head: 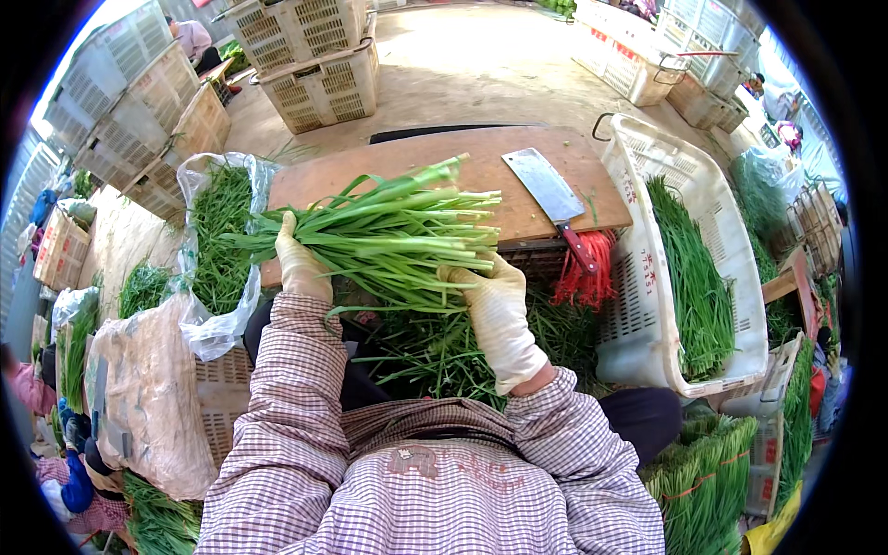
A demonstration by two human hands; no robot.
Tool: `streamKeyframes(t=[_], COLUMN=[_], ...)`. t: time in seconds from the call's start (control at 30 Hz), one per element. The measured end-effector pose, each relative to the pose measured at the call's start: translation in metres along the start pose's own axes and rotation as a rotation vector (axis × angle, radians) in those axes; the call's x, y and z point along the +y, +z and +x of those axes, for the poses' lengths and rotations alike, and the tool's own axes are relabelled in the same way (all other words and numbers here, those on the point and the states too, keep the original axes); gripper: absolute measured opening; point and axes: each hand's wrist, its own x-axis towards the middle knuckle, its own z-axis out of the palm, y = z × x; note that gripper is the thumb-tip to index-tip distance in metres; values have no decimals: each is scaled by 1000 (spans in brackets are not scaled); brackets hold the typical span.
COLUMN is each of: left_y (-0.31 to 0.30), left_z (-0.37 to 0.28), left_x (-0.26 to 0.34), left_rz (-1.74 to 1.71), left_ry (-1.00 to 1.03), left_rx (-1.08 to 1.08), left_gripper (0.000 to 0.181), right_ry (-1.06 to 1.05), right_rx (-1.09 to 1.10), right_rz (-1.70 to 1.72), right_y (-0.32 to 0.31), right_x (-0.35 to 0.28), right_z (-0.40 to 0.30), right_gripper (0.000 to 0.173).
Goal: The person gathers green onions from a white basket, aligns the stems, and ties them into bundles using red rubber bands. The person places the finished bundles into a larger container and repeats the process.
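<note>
A loose bunch of long green leafy stalks (388,243), apparently garlic chives, is held above the near edge of a wooden board (444,156). My left hand (300,262), in a pale glove, grips its leafy end. At the pale stem ends, my right hand (501,316), gloved too, has its thumb and fingers on the lower stalks. Right of the bunch, a cleaver (544,184) lies on the board, its dark red handle past the edge. Red ties (590,270) hang below that handle. Under my hands, loose greens (444,354) are piled at my lap.
To the right stands a white plastic crate (624,305) holding green bundles (694,284). A clear plastic bag (222,333) of greens stands at the left. Stacked crates (319,90) rise beyond the board. Tied bundles (714,472) are at lower right. Other people sit around the edges.
</note>
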Motion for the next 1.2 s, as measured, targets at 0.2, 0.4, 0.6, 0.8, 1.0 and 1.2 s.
streamKeyframes(t=[0.2,0.4,0.6,0.8,1.0,1.2], left_y=[-2,-4,-1,16,-10,-2], left_z=[0,9,2,-4,13,19], left_x=[-7,-4,2,3,26,5], left_rz=[33,20,36,127,70,2], left_ry=[-72,-84,-48,-45,15,11], left_rx=[38,87,49,47,57,26], left_gripper=[42,43,44,43,38,41], right_ry=[-51,-90,-28,79,-79,321], right_rx=[-35,-347,-295,-329,-639,-435], right_rz=[182,273,-341,129,198,-126], right_y=[-1,-75,-101,-56,-94,-75], right_x=[13,-13,-21,6,-16,19], right_z=[-25,-49,-23,24,-16,-28], right_gripper=[35,36,48,34,28,69])
